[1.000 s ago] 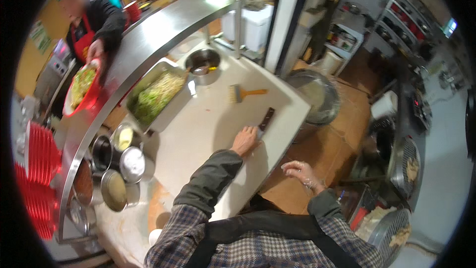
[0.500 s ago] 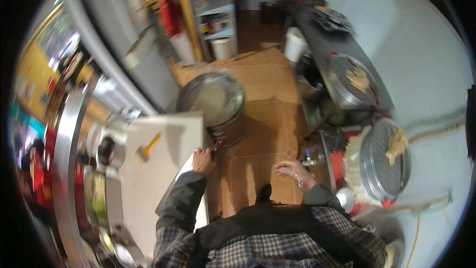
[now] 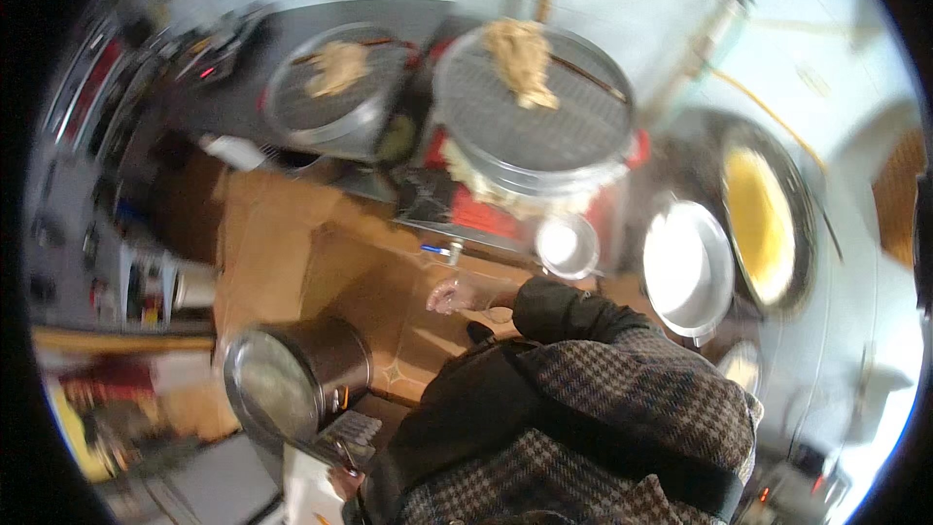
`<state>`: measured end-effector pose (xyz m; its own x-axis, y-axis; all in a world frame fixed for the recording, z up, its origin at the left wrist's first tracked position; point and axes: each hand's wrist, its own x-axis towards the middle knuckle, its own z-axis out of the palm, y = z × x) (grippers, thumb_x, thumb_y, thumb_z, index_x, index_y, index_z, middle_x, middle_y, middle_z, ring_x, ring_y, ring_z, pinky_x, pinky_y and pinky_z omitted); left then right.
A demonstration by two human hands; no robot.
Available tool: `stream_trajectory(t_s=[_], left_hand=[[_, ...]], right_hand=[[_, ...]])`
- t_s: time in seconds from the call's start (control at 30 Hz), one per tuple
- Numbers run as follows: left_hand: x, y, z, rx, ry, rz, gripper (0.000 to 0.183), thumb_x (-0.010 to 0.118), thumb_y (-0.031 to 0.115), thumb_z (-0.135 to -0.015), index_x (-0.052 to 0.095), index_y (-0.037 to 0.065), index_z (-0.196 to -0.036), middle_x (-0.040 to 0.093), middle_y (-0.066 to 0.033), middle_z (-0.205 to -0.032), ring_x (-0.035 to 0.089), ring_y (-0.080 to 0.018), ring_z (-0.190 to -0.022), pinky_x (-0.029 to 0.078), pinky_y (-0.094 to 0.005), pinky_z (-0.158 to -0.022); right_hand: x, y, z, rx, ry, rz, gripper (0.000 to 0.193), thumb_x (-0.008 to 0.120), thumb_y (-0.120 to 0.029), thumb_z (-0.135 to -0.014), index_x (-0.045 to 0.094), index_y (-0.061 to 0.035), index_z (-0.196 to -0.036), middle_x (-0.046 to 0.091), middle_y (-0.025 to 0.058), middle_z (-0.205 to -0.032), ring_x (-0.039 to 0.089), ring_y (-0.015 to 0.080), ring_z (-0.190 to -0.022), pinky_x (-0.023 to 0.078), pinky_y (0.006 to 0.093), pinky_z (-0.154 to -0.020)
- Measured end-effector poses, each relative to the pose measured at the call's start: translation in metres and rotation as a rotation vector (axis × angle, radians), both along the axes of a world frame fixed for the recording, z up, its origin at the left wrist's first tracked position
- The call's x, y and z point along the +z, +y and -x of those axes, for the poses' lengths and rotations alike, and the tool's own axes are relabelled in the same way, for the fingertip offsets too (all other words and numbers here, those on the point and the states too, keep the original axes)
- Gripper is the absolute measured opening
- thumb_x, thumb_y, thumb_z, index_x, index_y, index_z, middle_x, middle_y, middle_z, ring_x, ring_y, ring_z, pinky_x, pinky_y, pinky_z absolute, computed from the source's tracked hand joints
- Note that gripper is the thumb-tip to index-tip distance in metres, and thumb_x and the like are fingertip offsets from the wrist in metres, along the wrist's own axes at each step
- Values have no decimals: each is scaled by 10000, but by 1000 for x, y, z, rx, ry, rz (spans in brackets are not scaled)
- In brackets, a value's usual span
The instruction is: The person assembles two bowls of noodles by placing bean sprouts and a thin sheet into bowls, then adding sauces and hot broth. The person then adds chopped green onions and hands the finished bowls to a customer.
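Observation:
My right hand (image 3: 459,295) hangs over the tiled floor with its fingers loosely bent and apart. It holds nothing I can see, and a shiny clear layer like a plastic glove shows on it. Closest to it is a blue-handled valve (image 3: 436,250) at the stove front. Low in the picture, my left hand (image 3: 345,482) is partly hidden by my body, at the white table (image 3: 307,481). Its fingers are closed around a dark, thin thing too blurred to name. Beyond that hand stands a large round drum (image 3: 335,360) with a pale surface on top.
A big steamer (image 3: 583,141) with a tan cloth (image 3: 520,63) stands on the stove. A smaller steamer (image 3: 292,102) sits farther left. To the right are a small metal pot (image 3: 567,245), a larger metal pot (image 3: 688,267) and a black wok (image 3: 802,224) with yellow contents.
My view has swung right, toward the stove and wall. The table and drum now lie at the lower left, and the wok and pots have come into sight. The left hand is more hidden.

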<state>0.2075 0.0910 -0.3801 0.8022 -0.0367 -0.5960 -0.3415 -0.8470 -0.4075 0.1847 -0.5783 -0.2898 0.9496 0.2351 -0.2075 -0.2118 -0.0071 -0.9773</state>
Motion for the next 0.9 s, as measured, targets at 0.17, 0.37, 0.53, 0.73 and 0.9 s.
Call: stream_trajectory(t_s=[0.17,0.37,0.53,0.73,0.9], left_hand=[[24,-74,-100,-35,120,335,682,711,381,-773,499,42,-1325,471,-235,-1351,427,-391,-1277,360,-514,-1043],[53,-302,-202,-374,211,848,489,709,164,-803,521,24,-1233,537,-232,-1224,520,-409,-1152,441,-503,-929],[60,-474,-193,-668,313,1098,474,662,193,-878,514,8,-1288,600,-263,-1184,571,-401,-1129,462,-454,-945],[96,-538,-70,-424,931,1231,301,621,304,-942,605,38,-1082,666,-78,-954,622,-168,-853,504,-326,-768],[124,-525,-77,-331,749,1402,367,613,383,-936,641,26,-1019,649,-181,-924,643,-316,-880,493,-392,-765]], right_hand=[[7,-17,87,-470,54,125,192,678,-152,-873,708,-30,-1018,695,80,-840,635,148,-701,524,303,-626],[-7,7,162,-759,310,165,203,668,-124,-868,713,-41,-1048,699,70,-798,645,136,-703,529,288,-625],[-20,26,193,-802,284,192,229,641,-147,-911,689,-20,-1095,703,75,-907,638,135,-793,530,297,-711],[-12,8,170,-833,391,48,343,665,-246,-931,633,-19,-1187,688,44,-973,640,121,-833,531,274,-729],[-17,-21,61,-556,-129,111,715,825,-253,-782,479,-16,-1361,604,131,-1257,603,246,-1133,493,368,-963]])
